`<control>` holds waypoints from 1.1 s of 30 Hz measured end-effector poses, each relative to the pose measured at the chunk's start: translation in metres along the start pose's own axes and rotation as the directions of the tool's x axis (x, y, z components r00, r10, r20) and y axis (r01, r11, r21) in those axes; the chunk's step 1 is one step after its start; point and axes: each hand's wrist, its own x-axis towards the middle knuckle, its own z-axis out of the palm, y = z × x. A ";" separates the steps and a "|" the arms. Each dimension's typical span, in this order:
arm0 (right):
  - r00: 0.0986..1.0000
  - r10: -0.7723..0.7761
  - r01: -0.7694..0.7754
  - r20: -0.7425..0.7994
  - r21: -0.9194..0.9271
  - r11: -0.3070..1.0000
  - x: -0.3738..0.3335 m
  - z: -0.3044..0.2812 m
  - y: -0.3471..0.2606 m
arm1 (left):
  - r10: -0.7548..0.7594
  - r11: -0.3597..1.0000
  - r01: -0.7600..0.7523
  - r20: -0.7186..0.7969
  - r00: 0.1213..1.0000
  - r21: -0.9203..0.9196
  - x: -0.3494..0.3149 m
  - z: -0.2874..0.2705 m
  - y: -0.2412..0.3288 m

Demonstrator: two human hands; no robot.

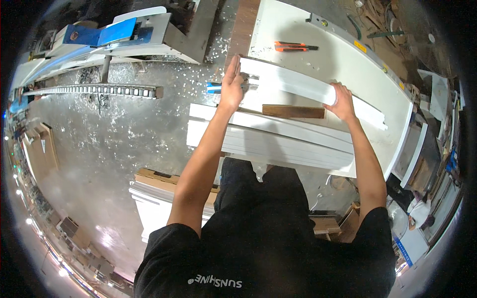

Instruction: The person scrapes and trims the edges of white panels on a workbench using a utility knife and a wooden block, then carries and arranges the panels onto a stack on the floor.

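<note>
A long white profile strip (293, 82) lies across the white work table. My left hand (232, 85) is at its left end, fingers stretched out and pressed flat against that end. My right hand (341, 102) is wrapped round the strip farther right. Partly hidden under my left hand is a blue-handled tool (213, 88) whose metal jaws show on the other side. Between the strip and my body is a brown wooden block (293, 111). More white profiles (278, 139) lie side by side along the near edge. Beyond the strip rests an orange and black utility knife (296, 46).
A spirit level (365, 48) runs along the table's far right edge. Left, past a floor (149, 134) littered with white chips, stands a machine (149, 37) with a chain-like track (99, 90). Stacked white panels (151, 208) lie near my left leg. Another person (420, 208) is far right.
</note>
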 end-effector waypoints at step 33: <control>0.943 -0.086 0.097 -0.322 0.016 0.995 -0.005 0.002 -0.097 | 0.012 0.955 0.043 -0.182 0.983 0.294 -0.037 -0.185 0.000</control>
